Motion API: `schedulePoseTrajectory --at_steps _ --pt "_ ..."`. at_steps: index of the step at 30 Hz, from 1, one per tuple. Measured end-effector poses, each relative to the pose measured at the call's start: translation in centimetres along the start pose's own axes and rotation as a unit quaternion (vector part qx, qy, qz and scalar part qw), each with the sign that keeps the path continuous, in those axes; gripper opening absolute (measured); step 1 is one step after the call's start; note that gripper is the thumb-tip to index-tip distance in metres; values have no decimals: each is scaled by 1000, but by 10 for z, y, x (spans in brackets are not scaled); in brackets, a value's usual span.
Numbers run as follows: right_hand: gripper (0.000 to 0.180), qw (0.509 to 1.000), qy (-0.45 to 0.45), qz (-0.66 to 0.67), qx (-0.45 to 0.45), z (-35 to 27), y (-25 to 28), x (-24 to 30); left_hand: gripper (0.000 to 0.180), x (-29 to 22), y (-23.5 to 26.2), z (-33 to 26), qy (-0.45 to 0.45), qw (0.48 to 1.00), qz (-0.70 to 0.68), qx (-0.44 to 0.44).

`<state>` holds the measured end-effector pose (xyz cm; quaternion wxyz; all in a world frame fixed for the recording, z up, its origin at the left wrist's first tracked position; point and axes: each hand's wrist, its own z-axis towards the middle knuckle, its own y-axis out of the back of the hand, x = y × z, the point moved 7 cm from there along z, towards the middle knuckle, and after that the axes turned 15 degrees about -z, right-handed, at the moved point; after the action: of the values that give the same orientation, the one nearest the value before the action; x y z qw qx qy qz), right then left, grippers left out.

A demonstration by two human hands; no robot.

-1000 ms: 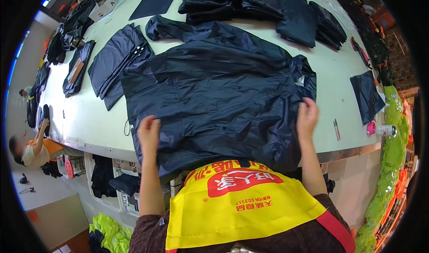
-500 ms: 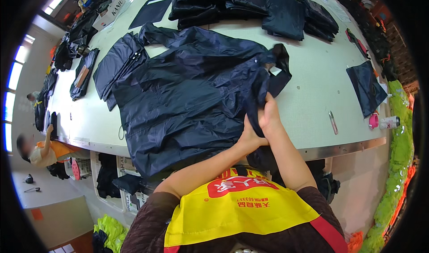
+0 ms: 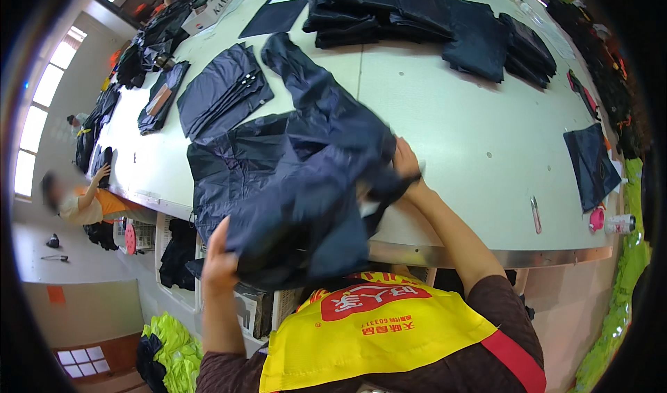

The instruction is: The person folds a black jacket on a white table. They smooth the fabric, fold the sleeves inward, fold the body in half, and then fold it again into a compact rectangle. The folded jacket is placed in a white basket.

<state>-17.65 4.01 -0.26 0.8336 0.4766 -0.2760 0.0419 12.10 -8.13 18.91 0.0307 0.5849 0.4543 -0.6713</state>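
A dark navy jacket lies partly on the table, with one sleeve stretched away toward the far side. Its near part is lifted and blurred, hanging over the table's front edge. At its lower left, my left hand is closed on the fabric, thumb up. My right hand grips the jacket at its right end, near the collar area; some of its fingers are hidden behind the cloth. Left of the sleeve rests a stack of folded dark garments.
Folded black garments are piled along the far side of the pale table. Small scissors or tweezers, a pink ring-shaped item and a can lie at the right. Another person works at the left edge.
My hands have moved apart: the left went to the jacket's lower left, the right slightly up. The jacket's near side has been raised and pulled over, and the view has shifted.
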Motion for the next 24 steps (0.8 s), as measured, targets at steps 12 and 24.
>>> schedulePoseTrajectory --at_steps 12,24 --pt "31 969 247 11 -4 94 -45 140 68 -351 149 -169 -250 650 681 -226" --pt "33 916 -164 330 160 -3 176 170 38 -431 -37 199 -459 352 742 -339"
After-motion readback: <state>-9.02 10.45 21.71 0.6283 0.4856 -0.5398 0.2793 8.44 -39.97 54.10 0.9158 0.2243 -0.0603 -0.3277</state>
